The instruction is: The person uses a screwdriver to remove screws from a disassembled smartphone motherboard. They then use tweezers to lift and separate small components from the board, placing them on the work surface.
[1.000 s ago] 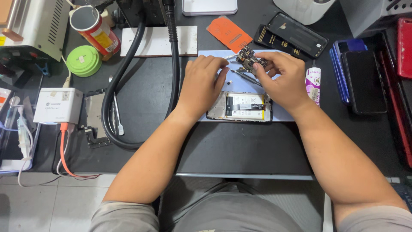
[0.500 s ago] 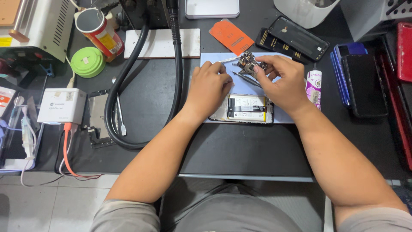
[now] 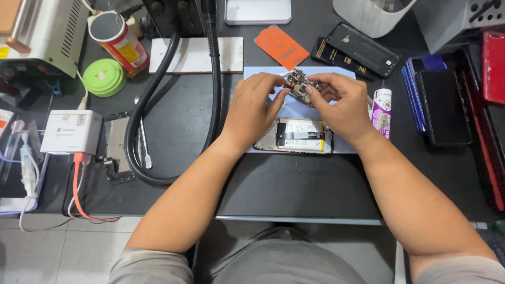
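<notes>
Nearest the person, on the black worktable [image 3: 315,184], an opened phone [image 3: 294,135] lies flat on a pale blue mat [image 3: 342,150], its innards showing. Just above the phone, the left hand [image 3: 252,110] and the right hand [image 3: 342,105] meet over the mat, fingertips pinched together on a small circuit board [image 3: 299,84] held between them, lifted clear of the phone. Right of the phone stands a small white and purple tube [image 3: 382,111], just beside the right wrist. Beyond the phone lies an orange card [image 3: 281,47], and a black phone back cover [image 3: 363,50] lies right of it. Well left of the phone curves a thick black hose [image 3: 158,100].
</notes>
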